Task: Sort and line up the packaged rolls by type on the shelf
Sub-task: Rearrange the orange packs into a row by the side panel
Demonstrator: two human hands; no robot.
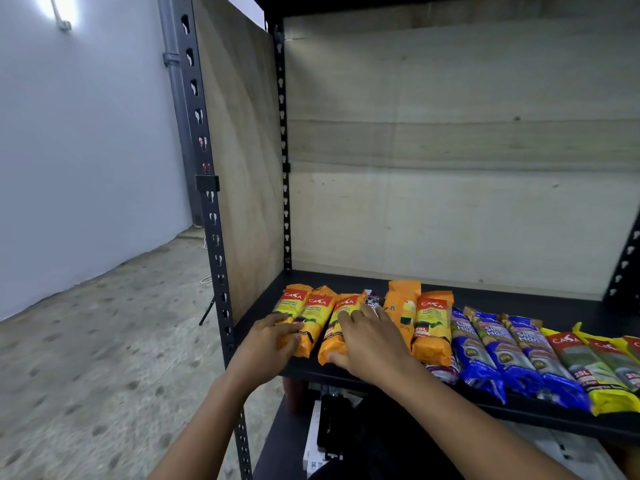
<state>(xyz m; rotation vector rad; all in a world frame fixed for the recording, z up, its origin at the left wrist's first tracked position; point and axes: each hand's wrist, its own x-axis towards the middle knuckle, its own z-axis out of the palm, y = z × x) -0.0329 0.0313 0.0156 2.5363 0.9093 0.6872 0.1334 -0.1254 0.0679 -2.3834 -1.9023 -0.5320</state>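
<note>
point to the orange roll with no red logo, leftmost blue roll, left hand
logo-less orange roll (401, 303): head view, upper wrapper
leftmost blue roll (472, 346): head view, label
left hand (266, 344): head view, back of hand

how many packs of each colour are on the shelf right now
orange packs: 5
blue packs: 3
yellow-and-green packs: 3, the last cut off by the frame
dark pack, part hidden by the right hand: 1
total: at least 12
</note>
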